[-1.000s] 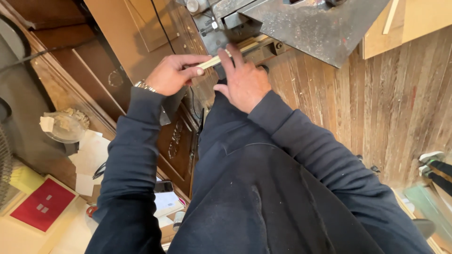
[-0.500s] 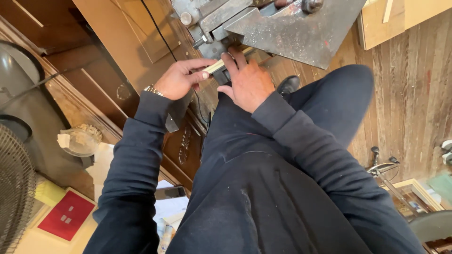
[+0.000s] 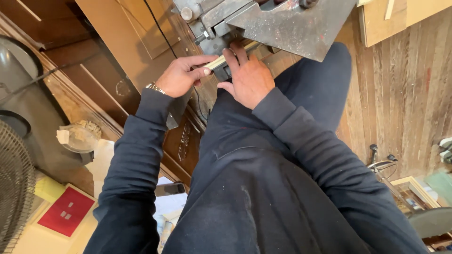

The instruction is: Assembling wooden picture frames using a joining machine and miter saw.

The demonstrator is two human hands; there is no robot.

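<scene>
A thin pale wooden strip (image 3: 221, 59) lies against the grey metal table of a machine (image 3: 292, 26) at the top of the view. My left hand (image 3: 181, 75) pinches the near end of the strip between thumb and fingers. My right hand (image 3: 247, 77) rests on the strip with its fingers pressing it toward the machine, right beside my left hand. A metal watch band (image 3: 154, 88) shows at my left wrist. Both arms are in dark blue sleeves. The strip's far end is hidden under the machine's table.
Dark carved wooden furniture (image 3: 108, 89) stands at the left. A grey fan grille (image 3: 14, 188), a red card (image 3: 66, 210), papers and a clear dish (image 3: 77, 136) lie at lower left. Plank floor (image 3: 405, 94) spreads to the right, with a metal tool (image 3: 379, 162) on it.
The view has shifted, so the machine and my hands sit a little further right and lower in the frame. My hands keep their hold on the strip, pressed closer to the machine.
</scene>
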